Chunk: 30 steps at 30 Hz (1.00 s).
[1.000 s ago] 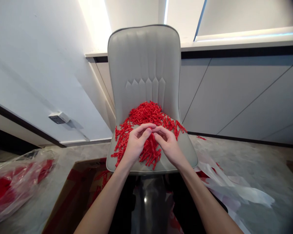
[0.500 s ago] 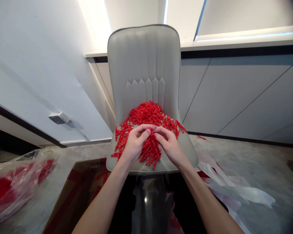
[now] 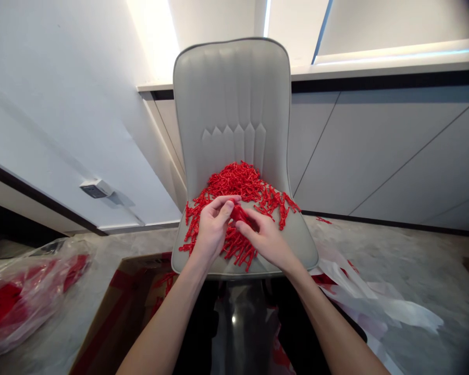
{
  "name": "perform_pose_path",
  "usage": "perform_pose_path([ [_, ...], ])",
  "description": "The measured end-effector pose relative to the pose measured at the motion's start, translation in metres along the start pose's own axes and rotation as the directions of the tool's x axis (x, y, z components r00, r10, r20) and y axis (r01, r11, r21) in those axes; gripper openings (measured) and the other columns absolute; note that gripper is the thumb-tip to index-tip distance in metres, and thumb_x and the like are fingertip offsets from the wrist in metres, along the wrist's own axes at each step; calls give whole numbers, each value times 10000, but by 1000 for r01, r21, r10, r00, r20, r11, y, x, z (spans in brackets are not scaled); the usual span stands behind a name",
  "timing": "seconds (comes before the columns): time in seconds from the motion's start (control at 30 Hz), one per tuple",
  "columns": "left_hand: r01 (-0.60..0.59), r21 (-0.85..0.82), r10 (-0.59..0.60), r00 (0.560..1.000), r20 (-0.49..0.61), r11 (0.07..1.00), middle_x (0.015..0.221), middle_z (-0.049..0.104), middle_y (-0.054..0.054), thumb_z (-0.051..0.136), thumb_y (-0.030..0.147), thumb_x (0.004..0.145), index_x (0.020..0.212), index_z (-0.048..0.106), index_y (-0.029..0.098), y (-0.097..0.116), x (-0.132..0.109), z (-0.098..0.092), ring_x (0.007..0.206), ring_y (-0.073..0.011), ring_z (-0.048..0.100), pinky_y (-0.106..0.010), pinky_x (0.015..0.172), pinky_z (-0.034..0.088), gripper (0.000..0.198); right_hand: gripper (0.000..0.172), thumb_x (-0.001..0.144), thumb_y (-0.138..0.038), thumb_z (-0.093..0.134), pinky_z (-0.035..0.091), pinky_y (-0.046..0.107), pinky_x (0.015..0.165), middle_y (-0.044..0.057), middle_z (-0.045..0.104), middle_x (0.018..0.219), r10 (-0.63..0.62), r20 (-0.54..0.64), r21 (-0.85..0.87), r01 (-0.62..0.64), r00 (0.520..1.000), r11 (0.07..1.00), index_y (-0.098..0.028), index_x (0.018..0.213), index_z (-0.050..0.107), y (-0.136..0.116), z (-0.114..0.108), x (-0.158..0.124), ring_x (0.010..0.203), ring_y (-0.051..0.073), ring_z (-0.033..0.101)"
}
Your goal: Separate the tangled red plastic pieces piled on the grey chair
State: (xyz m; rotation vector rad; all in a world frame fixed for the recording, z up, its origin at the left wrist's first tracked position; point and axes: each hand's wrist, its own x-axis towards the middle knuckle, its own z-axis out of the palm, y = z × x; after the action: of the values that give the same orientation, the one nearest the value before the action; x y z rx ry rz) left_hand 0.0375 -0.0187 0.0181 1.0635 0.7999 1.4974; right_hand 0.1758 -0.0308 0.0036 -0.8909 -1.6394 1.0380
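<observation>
Between my hands is a small bunch of glossy red plastic pieces (image 3: 239,212); their exact kind is too small to tell. My left hand (image 3: 214,223) pinches the upper end between thumb and fingers. Lower and to the right, my right hand (image 3: 266,235) has its fingers curled round the other end. Beneath both hands, many similar thin, branched red pieces (image 3: 237,245) lie spread on the grey chair (image 3: 289,255). A denser heap of red pieces (image 3: 234,178) rests against the chair's backrest. My fingers partly hide what they grip.
An open cardboard box (image 3: 105,307) with red pieces inside stands at lower left. Beside it lies a clear plastic bag (image 3: 42,291) with red contents. White plastic sheeting (image 3: 375,302) is on the floor at right. A white wall socket (image 3: 96,188) juts out at left.
My right hand has slid down, and the red pieces between my hands now slant down to the right. My left hand has shifted slightly left. The view has moved a little.
</observation>
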Motion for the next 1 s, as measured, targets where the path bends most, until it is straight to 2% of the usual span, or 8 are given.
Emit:
perform_pose_path([
  [0.13,49,-30,-48,998,33,998,960,744,-88,729,436,840,1011,735,177,3,-1,0,559,-103,599,-208,429,443,311,272,986,-337,511,464,284,625,3,685,696,-19,67,-106,26,998,994,-200,781,625,-2,1,-2,616,162,617],
  [0.23,87,2,-87,986,143,996,902,742,-83,694,464,866,1084,722,174,3,-2,0,448,-81,523,-222,383,420,364,292,994,-315,492,462,277,630,2,680,680,-40,34,-116,44,999,992,-205,744,594,-4,1,-2,598,153,611],
  [0.33,83,49,-91,978,188,995,938,747,-92,710,437,862,1098,718,168,1,-3,-1,496,-95,568,-226,424,459,358,304,995,-313,480,448,271,607,3,657,665,-53,4,-134,53,999,990,-206,725,569,-4,1,-1,585,148,585],
  [0.47,75,61,-84,984,155,995,966,754,-107,749,454,827,1075,717,157,0,-3,0,631,-137,655,-215,476,482,388,257,994,-327,470,439,275,592,8,642,691,-73,-6,-122,72,997,990,-203,804,591,-3,2,-2,614,159,573],
  [0.63,105,-48,-100,991,94,993,956,751,-91,731,497,831,1086,688,172,2,-1,-1,569,-118,631,-199,385,392,416,218,994,-327,464,434,277,600,5,635,730,-68,87,-100,77,994,992,-208,866,595,-7,1,-4,635,161,559],
  [0.73,111,-89,-108,993,37,990,963,746,-81,727,483,837,1054,679,181,4,0,-3,613,-127,654,-192,382,393,375,226,1004,-325,441,428,273,611,-1,629,732,-65,147,-94,80,987,992,-206,881,589,-11,1,-4,639,159,564],
  [0.83,115,-122,-114,993,12,986,941,739,-63,737,456,836,1026,676,181,4,0,-4,634,-120,658,-185,405,424,340,223,997,-295,439,410,272,617,-11,606,705,-67,158,-132,88,985,987,-206,838,566,-14,1,-4,623,153,543],
  [1.0,142,-125,-141,990,21,982,970,736,-63,733,476,834,1063,658,189,5,-1,-3,547,-100,620,-179,314,351,375,279,1012,-278,403,426,275,642,-4,615,711,-60,168,-98,77,984,992,-206,804,575,-15,2,-5,631,153,557],
])
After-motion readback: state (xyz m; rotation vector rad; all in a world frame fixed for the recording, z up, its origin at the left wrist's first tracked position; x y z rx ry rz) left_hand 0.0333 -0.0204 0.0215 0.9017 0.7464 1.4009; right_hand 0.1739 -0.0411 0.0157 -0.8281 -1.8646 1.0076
